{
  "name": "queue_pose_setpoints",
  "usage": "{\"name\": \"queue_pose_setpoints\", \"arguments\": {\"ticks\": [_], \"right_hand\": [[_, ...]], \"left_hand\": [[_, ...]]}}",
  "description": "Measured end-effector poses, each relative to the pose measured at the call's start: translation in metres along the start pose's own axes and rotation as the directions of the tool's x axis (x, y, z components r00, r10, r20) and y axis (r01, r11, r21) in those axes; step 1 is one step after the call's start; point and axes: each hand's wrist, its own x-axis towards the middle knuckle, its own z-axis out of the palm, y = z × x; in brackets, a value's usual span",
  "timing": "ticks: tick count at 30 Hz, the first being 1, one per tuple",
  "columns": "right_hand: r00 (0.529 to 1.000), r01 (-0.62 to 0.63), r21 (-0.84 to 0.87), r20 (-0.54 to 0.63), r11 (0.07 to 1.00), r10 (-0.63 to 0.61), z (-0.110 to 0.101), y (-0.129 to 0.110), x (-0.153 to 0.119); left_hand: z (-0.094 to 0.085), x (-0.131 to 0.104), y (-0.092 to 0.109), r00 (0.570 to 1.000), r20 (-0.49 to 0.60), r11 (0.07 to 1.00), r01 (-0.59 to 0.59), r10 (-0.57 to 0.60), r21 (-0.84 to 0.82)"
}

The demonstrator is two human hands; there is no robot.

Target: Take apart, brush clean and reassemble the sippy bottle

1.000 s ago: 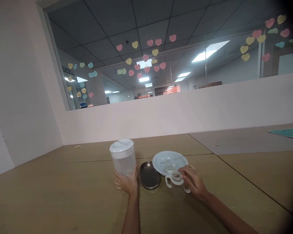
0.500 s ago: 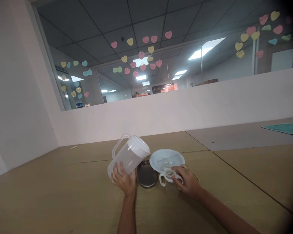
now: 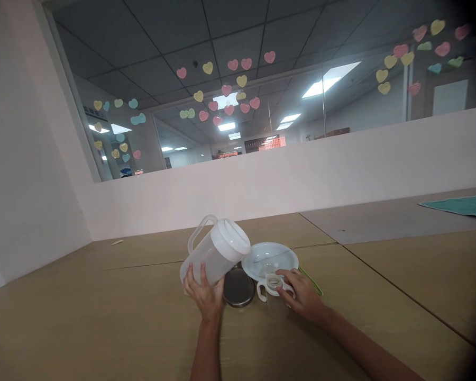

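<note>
Nearest us, our right hand [image 3: 304,299] has thumb and fingers closed on the right side of the collar of the clear two-handled cup [image 3: 277,308], which is upright on the desk [image 3: 122,317]. Our left hand [image 3: 205,297] is clamped round the lower body of the white-lidded jug [image 3: 208,260]. The hands are apart. A second ago we had the jug upright; now it leans right, handle uppermost, its lid in front of the bowl's left rim in our view. Half a second ago the lid was a little farther from that rim.

Between jug and cup we note the dark metal tray [image 3: 238,289], its far edge hidden by the jug. Beyond the cup is the pale blue bowl [image 3: 256,259], a clear object [image 3: 268,267] inside. A green strip [image 3: 312,282], hidden a second ago, shows right of it.

Open room: bare wood runs left to the desk's back left corner, near which lies a small flat piece [image 3: 117,242], and right past the slanting seam [image 3: 381,275]. The teal cloth [image 3: 460,205] lies by the back edge, far right. Then the white wall [image 3: 241,190], and a window bearing heart notes [image 3: 241,81].
</note>
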Motion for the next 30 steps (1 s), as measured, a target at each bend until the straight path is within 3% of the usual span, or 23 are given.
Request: {"name": "queue_pose_setpoints", "arguments": {"ticks": [9,18,20,24,30], "right_hand": [[0.999,-0.015,0.011,0.029,1.000,0.015,0.001,0.001,0.000],[1.000,-0.011,-0.002,0.016,1.000,0.011,0.000,0.002,0.000],[1.000,-0.004,-0.008,0.016,1.000,0.004,0.001,0.003,0.000],[0.998,0.053,-0.042,-0.021,0.998,-0.054,0.000,0.003,0.000],[0.986,0.134,-0.067,-0.089,0.989,-0.139,-0.009,0.011,0.003]], "left_hand": [[-0.005,0.000,0.005,0.984,0.006,0.966,-0.176,0.181,-0.190],[-0.004,-0.004,0.017,0.967,-0.009,0.960,-0.252,0.253,-0.125],[-0.004,-0.006,0.017,0.976,0.018,0.970,-0.214,0.217,-0.112],[-0.004,-0.007,0.019,0.997,0.083,0.995,0.001,0.007,-0.102],[-0.005,-0.001,0.020,0.952,0.137,0.957,0.285,-0.275,-0.057]]}}
